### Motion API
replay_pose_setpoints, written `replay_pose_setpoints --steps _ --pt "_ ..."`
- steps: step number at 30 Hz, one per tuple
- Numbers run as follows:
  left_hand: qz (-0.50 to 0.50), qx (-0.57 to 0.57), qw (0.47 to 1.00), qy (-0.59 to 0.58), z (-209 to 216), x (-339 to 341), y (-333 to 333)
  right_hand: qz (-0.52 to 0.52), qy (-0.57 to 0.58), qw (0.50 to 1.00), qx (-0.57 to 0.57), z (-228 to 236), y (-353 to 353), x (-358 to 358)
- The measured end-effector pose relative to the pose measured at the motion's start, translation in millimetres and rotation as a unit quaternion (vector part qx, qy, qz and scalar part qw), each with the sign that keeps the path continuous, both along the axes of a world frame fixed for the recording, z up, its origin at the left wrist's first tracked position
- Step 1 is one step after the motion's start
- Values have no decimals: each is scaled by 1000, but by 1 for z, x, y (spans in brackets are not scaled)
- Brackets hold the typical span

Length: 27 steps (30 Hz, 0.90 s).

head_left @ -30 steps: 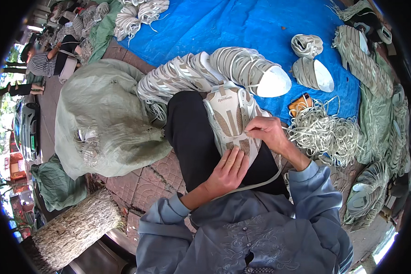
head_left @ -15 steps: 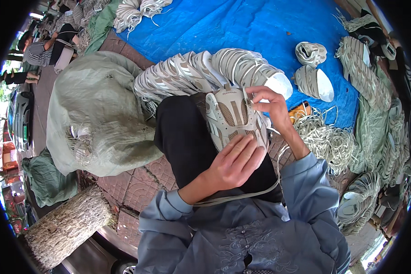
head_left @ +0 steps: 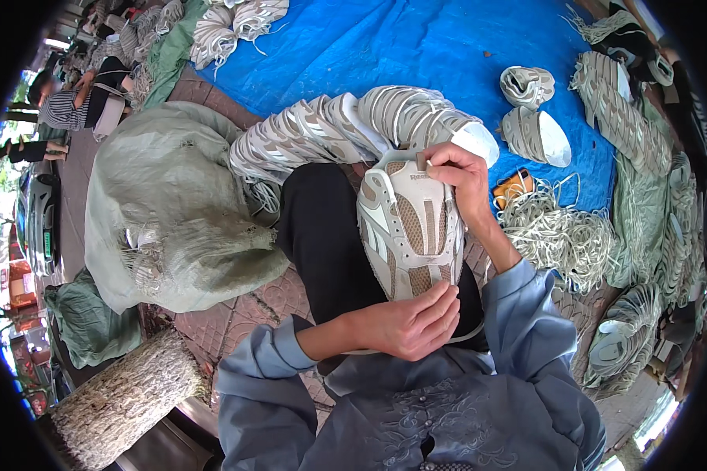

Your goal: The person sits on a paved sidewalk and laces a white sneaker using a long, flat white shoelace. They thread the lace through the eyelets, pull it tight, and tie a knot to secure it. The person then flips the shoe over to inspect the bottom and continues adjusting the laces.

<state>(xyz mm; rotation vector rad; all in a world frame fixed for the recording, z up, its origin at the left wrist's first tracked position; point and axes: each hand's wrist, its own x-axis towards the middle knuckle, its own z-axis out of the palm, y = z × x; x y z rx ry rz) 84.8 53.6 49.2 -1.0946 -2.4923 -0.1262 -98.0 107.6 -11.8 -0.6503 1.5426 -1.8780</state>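
Note:
A white and tan shoe upper (head_left: 422, 220) rests on my black-clad lap, its tongue end pointing away from me. My right hand (head_left: 459, 174) is closed on its far right edge, thumb and fingers pinching beside the tongue. At the near end, my left hand (head_left: 416, 320) is closed with fingertips pressed together; whatever they hold is hidden. Part of a pale lace shows beneath that hand. Just beyond the upper, a curved row of nested shoe uppers (head_left: 314, 133) lies along the edge of a blue tarp (head_left: 353, 47).
Right of my knee lies a tangled heap of pale laces (head_left: 562, 243) with an orange item (head_left: 514, 187) beside it. Two separate uppers (head_left: 536, 135) sit on the tarp. A large pale sack (head_left: 173, 204) stands left, near a tree trunk (head_left: 126, 396). Another person (head_left: 75, 102) sits far left.
My left hand has come off the upper's face, drawing back toward me and closing its fingers. My right hand has shifted to grip the tongue-side edge. The upper now shows more fully.

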Motion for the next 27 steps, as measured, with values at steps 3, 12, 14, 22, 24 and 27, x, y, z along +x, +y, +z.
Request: replay_pose_setpoints --steps 3,12,14,22,24,27 --pt "-26 -15 999 16 11 -4 -7 -54 -13 996 -66 8 0 -4" --pt "-8 9 996 -87 -36 30 3 1 242 967 -78 34 -8 18" --pt "31 29 993 -114 -46 40 7 3 301 953 -31 27 -12 20" --pt "63 28 988 -139 -57 44 9 -20 319 948 2 18 -14 20" --pt "81 31 987 -136 -57 43 13 -20 290 957 10 6 -13 16" --pt "95 39 986 -131 -57 44 18 -27 212 977 -23 -5 -10 16"
